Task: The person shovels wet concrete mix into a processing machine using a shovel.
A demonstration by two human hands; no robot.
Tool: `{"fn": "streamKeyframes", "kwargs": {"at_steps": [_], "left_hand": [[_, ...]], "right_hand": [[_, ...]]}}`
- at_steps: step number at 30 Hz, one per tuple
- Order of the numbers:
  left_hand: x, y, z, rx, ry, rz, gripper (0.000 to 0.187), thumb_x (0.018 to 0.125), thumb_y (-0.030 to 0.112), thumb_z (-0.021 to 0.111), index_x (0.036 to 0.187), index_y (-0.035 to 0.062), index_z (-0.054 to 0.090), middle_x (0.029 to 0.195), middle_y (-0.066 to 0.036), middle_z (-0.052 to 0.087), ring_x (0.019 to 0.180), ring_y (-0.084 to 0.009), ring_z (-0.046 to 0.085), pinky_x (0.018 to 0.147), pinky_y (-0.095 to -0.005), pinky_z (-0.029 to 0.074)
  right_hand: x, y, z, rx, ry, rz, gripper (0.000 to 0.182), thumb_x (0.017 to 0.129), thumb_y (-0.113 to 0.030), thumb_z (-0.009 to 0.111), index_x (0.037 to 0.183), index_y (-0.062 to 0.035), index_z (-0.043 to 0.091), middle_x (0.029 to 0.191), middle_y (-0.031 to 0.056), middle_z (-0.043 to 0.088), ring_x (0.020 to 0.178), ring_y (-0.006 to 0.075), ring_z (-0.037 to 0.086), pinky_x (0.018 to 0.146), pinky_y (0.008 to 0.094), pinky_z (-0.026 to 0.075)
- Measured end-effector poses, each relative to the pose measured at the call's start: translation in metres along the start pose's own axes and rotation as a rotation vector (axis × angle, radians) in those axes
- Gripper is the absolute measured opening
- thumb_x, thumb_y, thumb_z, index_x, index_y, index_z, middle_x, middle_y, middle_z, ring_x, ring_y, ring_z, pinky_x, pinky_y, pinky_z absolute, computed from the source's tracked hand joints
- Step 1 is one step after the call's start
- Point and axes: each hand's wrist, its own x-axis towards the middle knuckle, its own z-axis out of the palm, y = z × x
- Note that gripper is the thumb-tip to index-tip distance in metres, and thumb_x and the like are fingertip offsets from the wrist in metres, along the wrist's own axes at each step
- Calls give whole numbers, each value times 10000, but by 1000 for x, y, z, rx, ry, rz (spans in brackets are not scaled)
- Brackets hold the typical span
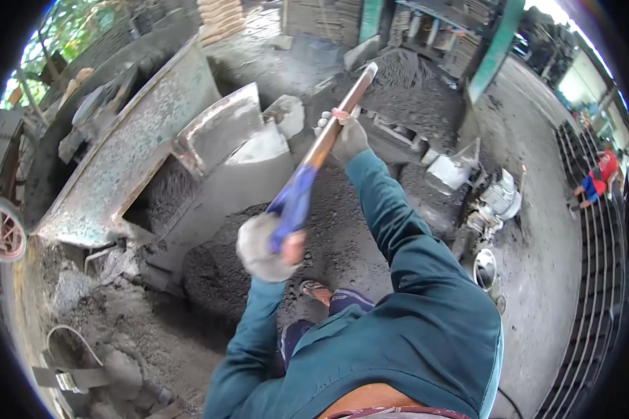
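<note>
A long tool handle (320, 145), brown wood above and wrapped in blue lower down, slants across the middle of the view. My left hand (269, 248), in a pale dusty glove with bare fingertips showing, is closed around the blue lower end, slightly blurred. Higher up, my right hand (348, 137), gloved too, grips the wooden part. The pale tip of the handle points up toward a heap of dark grey material (402, 70). Whatever lies at the tool's other end cannot be made out.
A rusty, pale green metal trough (140, 133) stands at the left, with a curved metal chute (223, 126) beside it. A motor (502, 198) sits at the right. Farther right, a person in red (602, 171) is by long dark bars (587, 279). A wheel (4, 229) is far left.
</note>
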Motion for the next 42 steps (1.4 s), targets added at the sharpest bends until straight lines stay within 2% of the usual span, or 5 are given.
{"fn": "streamKeyframes", "kwargs": {"at_steps": [6, 13, 25, 35, 42], "left_hand": [[-11, 33, 122, -548, -436, 88, 319, 838, 224, 719, 1062, 15, 633, 1027, -148, 663, 991, -327, 624, 903, -457, 515], [4, 45, 366, -1522, -969, -1469, 502, 929, 496, 583, 1008, 2, 564, 848, -141, 619, 686, -280, 623, 685, -452, 558], [22, 132, 398, -1545, -1044, -1676, 155, 872, 119, 658, 830, 114, 509, 694, -30, 499, 547, -220, 549, 566, -440, 481], [34, 16, 523, -1373, -1195, -1927, 130, 834, 89, 611, 841, 151, 498, 703, -26, 510, 514, -224, 505, 562, -450, 467], [104, -36, 637, -1398, -1307, -1712, 140, 818, 114, 621, 756, 79, 501, 694, -68, 501, 556, -226, 502, 578, -437, 460]], "right_hand": [[-226, -75, -78, -261, 9, 16, 546, 906, -354, 665, 1278, 9, 495, 1146, 178, 620, 1040, 309, 636, 923, 450, 532], [-316, -86, -109, -275, 446, -259, 453, 893, -28, 574, 1320, 56, 447, 900, 102, 635, 817, 285, 684, 825, 407, 564], [-605, -70, -89, -135, 1175, -756, 457, 815, -14, 625, 1258, 46, 533, 691, 212, 676, 538, 302, 676, 426, 438, 584], [-445, -27, -45, 5, 1557, -586, 267, 912, -133, 545, 1131, -5, 628, 858, 167, 701, 666, 262, 684, 585, 359, 588], [-282, -49, -58, -94, 1182, -907, 232, 899, -138, 583, 1084, -1, 557, 622, 111, 550, 443, 224, 530, 408, 406, 513]]}}
